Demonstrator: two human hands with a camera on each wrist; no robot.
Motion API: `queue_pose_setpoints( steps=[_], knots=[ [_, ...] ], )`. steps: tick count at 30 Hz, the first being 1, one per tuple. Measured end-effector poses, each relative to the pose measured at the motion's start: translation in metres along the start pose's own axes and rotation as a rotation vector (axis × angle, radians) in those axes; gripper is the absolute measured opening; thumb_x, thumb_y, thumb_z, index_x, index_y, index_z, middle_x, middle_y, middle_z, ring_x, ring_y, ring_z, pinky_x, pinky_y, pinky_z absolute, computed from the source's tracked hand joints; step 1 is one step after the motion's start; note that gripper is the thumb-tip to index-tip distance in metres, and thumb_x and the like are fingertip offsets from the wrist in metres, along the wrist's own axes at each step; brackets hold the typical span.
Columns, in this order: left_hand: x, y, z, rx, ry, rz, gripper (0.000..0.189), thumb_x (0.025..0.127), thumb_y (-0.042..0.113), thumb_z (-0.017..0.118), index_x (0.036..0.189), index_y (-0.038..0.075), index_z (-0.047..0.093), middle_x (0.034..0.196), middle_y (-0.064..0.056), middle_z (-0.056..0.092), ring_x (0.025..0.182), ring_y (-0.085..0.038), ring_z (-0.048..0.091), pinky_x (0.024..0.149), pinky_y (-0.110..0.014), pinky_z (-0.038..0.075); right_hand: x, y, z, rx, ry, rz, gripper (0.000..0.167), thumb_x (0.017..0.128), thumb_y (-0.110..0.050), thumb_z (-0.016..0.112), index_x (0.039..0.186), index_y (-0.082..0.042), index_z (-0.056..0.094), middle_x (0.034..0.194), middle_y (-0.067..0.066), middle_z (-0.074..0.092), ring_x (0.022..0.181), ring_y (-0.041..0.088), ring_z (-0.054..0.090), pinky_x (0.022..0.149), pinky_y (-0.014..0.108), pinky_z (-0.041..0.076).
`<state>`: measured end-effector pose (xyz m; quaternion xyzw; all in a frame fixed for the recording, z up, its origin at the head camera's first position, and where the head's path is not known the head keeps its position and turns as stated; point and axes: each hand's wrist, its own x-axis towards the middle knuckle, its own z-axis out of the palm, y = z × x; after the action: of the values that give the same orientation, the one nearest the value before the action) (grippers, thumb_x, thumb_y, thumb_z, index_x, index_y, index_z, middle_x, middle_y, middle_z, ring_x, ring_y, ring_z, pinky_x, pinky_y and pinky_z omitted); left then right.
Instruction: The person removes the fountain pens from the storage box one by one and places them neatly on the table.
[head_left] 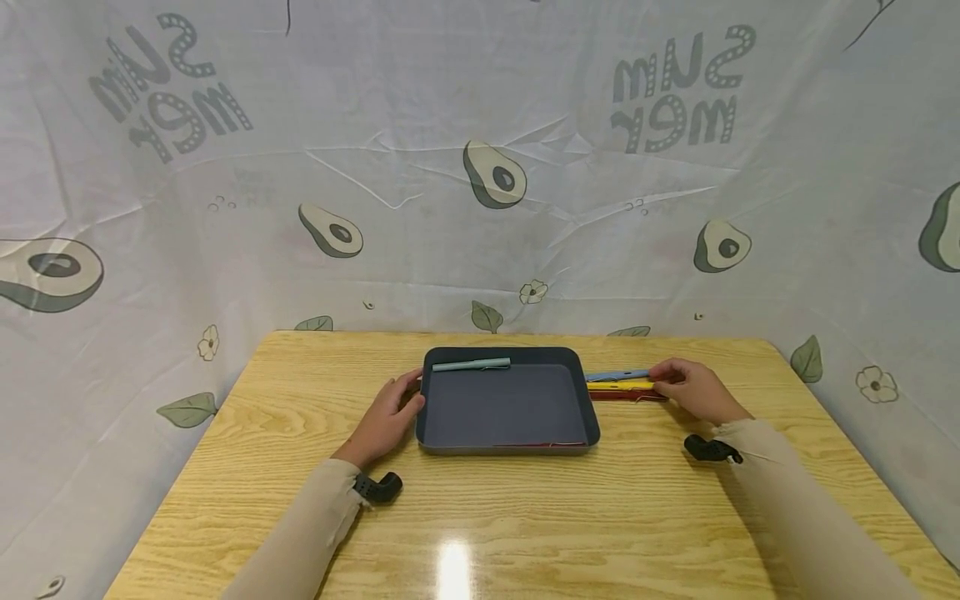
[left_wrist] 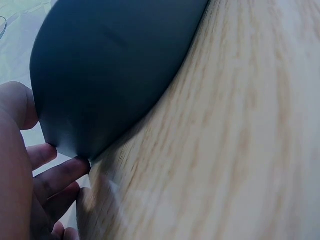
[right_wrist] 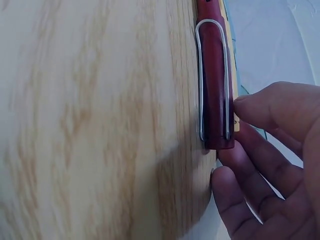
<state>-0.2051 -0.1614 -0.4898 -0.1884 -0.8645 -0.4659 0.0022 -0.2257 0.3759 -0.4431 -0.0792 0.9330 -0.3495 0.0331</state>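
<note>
My left hand (head_left: 384, 419) grips the left wall of a dark grey rectangular tray (head_left: 487, 417), thumb nearer me and fingers further back. In the left wrist view its fingertips meet the tray's dark side (left_wrist: 110, 75). Off the tray's right side, my right hand (head_left: 697, 389) pinches the right end of a light blue pen (head_left: 617, 375) between thumb and forefinger. A yellow pen (head_left: 618, 386) lies alongside, its end beside the thumb. Nearest me in that row is a dark red pen (right_wrist: 215, 85) with a wire clip.
Inside the tray, a pale teal pen (head_left: 471, 364) lies along the back wall and a red pen (head_left: 551, 444) by the front wall. The wooden table (head_left: 525, 517) ends at a hanging printed cloth (head_left: 420, 275) behind. Black wrist cameras sit on both sleeves.
</note>
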Motion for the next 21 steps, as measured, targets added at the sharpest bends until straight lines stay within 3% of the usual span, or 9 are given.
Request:
queue_pose_setpoints(
  steps=[4,8,12,15,19,21],
  knots=[
    [-0.001,0.001,0.000,-0.001,-0.003,-0.005,0.053,0.111,0.025,0.051,0.159,0.008,0.039,0.148,-0.020,0.056,0.143,-0.036,0.046,0.129,-0.053,0.007,-0.001,-0.001,-0.001,-0.020,0.013,0.004,0.023,0.103,-0.012,0.065,0.121,0.002,0.069,0.111,0.018,0.070,0.096,0.025,0.066,0.072,0.026,0.055],
    [-0.001,0.001,0.000,0.006,-0.002,-0.007,0.053,0.111,0.025,0.051,0.160,0.008,0.038,0.148,-0.020,0.056,0.143,-0.036,0.047,0.130,-0.052,0.006,-0.003,-0.011,-0.002,-0.016,0.080,-0.014,0.030,0.104,-0.017,0.065,0.127,0.003,0.065,0.115,0.020,0.068,0.103,0.032,0.064,0.074,0.025,0.054],
    [-0.001,0.001,-0.001,0.009,0.003,-0.001,0.053,0.111,0.025,0.051,0.160,0.008,0.038,0.148,-0.020,0.056,0.142,-0.036,0.047,0.130,-0.051,0.005,-0.003,-0.026,0.002,0.026,0.147,-0.049,0.037,0.105,-0.019,0.064,0.134,0.004,0.059,0.122,0.023,0.065,0.108,0.035,0.061,0.077,0.018,0.053],
    [-0.001,0.001,-0.001,0.004,-0.002,0.006,0.053,0.111,0.024,0.051,0.160,0.008,0.038,0.147,-0.020,0.056,0.142,-0.036,0.047,0.130,-0.052,0.005,0.000,-0.036,0.006,0.034,0.146,-0.073,0.038,0.105,-0.021,0.064,0.134,0.002,0.060,0.126,0.023,0.064,0.108,0.033,0.061,0.080,0.015,0.052],
    [-0.001,0.003,0.000,-0.003,-0.002,-0.001,0.052,0.111,0.024,0.051,0.159,0.008,0.039,0.147,-0.020,0.056,0.142,-0.036,0.047,0.130,-0.051,0.006,0.004,-0.049,0.013,0.042,0.105,-0.097,0.036,0.104,-0.020,0.065,0.133,0.001,0.061,0.130,0.024,0.063,0.110,0.033,0.062,0.093,0.035,0.058],
    [-0.001,0.002,0.001,-0.002,-0.003,0.001,0.053,0.111,0.023,0.051,0.159,0.007,0.038,0.147,-0.020,0.056,0.142,-0.036,0.047,0.130,-0.052,0.006,0.004,-0.054,0.015,0.048,0.089,-0.103,0.035,0.104,-0.019,0.065,0.133,0.001,0.061,0.131,0.024,0.063,0.109,0.032,0.062,0.094,0.039,0.058]
  ],
)
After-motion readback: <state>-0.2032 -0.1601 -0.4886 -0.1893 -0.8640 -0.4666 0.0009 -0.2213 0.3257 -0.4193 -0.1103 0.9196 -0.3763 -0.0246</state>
